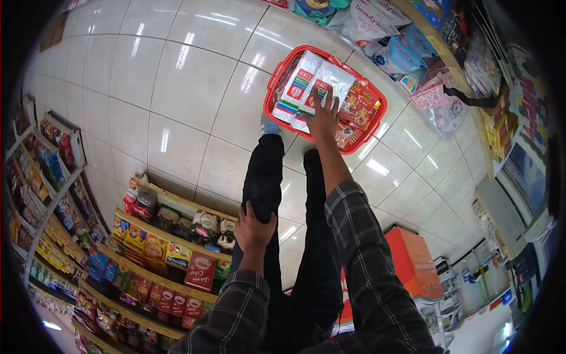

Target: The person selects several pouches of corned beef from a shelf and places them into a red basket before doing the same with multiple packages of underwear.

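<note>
A red plastic basket (377,131) stands on the tiled floor in front of my legs. Two white packs (296,85) printed "MING'S" lie side by side in it, slightly overlapping. Red-brown printed packets (361,106) fill the basket's right part. My right hand (323,121) reaches over the basket, fingers spread and touching the right-hand white pack (335,75). Its palm side is hidden. On the knee of my dark trousers (262,177) rests my left hand (253,229), thumb apart from the fingers, holding no item.
Shelves of packaged goods (177,253) curve along the lower left, with another rack (53,194) farther left. Bagged goods (407,50) sit along the upper right beside a shelf edge (439,47). An orange-red box (414,262) stands right of my arm. Glossy tiles (177,88) cover the floor.
</note>
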### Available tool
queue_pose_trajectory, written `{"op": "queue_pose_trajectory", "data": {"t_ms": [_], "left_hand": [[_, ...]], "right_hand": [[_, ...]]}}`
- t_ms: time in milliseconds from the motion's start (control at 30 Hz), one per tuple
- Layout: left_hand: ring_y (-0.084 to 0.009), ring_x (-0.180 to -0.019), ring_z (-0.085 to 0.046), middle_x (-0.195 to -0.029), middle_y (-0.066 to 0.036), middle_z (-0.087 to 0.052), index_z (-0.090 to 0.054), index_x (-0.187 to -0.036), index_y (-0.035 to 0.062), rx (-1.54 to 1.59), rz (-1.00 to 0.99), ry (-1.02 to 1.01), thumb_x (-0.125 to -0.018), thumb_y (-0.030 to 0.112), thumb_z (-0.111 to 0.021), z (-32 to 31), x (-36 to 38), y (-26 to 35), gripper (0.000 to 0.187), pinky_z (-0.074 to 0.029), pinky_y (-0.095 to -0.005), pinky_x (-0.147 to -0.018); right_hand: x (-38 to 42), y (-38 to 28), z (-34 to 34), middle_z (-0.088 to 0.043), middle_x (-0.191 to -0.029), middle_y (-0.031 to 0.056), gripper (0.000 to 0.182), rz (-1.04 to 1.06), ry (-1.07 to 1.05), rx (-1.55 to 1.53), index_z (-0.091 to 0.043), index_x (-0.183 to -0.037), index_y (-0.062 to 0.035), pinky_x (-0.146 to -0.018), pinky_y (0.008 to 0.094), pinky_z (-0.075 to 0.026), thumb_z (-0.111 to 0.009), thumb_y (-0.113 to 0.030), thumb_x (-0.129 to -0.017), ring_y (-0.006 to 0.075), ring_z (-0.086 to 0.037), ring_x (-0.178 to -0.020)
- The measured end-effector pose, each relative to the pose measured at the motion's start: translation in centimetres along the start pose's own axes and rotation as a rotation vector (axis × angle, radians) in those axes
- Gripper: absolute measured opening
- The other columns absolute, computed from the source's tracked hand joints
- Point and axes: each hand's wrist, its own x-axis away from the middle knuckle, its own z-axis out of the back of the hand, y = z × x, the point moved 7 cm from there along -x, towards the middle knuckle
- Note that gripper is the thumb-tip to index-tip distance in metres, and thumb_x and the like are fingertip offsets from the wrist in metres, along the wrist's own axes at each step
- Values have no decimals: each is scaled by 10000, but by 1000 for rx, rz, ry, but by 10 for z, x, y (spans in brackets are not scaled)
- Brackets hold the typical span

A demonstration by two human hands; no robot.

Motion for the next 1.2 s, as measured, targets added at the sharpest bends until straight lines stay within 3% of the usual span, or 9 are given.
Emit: {"op": "queue_pose_trajectory", "data": {"t_ms": [100,333,567,700,867,933,1000,1033,1200], "left_hand": [[-348,-1038,-586,-1213,-188,-530,-433,-1320,56,-14,-1,-14,-711,493,-652,1,-1,-1,781,-493,-429,-857],[-342,-1028,-592,-1196,-186,-547,-448,-1310,45,-19,19,-17,-708,499,-653,-2,-2,-3,781,-486,-427,-867],[-343,-1001,-602,-1203,-181,-527,-431,-1325,70,-35,2,-5,-707,507,-641,-6,-2,-4,785,-507,-427,-828],[-345,-994,-604,-1203,-182,-527,-432,-1322,71,-29,10,-3,-706,510,-641,-7,-2,-6,785,-504,-439,-822],[-355,-992,-602,-1201,-173,-529,-447,-1302,79,12,34,-47,-700,504,-646,4,1,-1,764,-497,-459,-818],[-365,-994,-597,-1190,-169,-537,-454,-1289,81,44,23,-25,-700,497,-646,8,4,2,747,-494,-467,-809],[-370,-996,-594,-1172,-173,-547,-452,-1289,78,28,-9,39,-701,491,-644,8,5,3,743,-492,-471,-813],[-370,-1004,-591,-1158,-178,-555,-466,-1280,77,37,-1,42,-702,474,-646,11,6,4,724,-490,-471,-825],[-368,-996,-598,-1132,-177,-576,-501,-1250,67,114,-16,59,-713,450,-651,20,6,2,676,-488,-470,-840]], "right_hand": [[-5,0,-2,-125,-1515,91,860,-25,-2,9,-294,-1421,-331,-958,535,-429,-763,-357,-701,415,-256,-1330],[1,3,-13,-117,-1512,95,876,-59,26,-59,-261,-1433,-345,-949,532,-444,-759,-344,-712,434,-246,-1320],[1,4,-7,-154,-1499,103,878,-33,39,-73,-298,-1418,-330,-953,537,-431,-776,-340,-682,424,-258,-1307],[1,9,-9,-138,-1509,90,884,-17,32,-156,-275,-1427,-357,-1005,566,-362,-767,-352,-693,426,-222,-1321],[4,31,4,-232,-1465,183,656,100,189,-385,-391,-1392,-267,-1041,520,-342,-678,-282,-803,443,-306,-1294],[7,42,24,-339,-1409,193,557,75,162,-573,-440,-1361,-218,-1038,488,-357,-636,-231,-841,403,-344,-1294],[5,56,46,-451,-1325,183,485,24,162,-671,-492,-1315,-166,-978,427,-428,-624,-176,-849,360,-476,-1190],[6,57,69,-560,-1199,155,419,58,260,-778,-530,-1258,-98,-868,359,-489,-616,-107,-848,273,-590,-1037],[3,78,168,-645,-844,63,190,67,394,-956,-595,-1072,5,-717,243,-477,-546,-61,-900,116,-613,-784]]}}
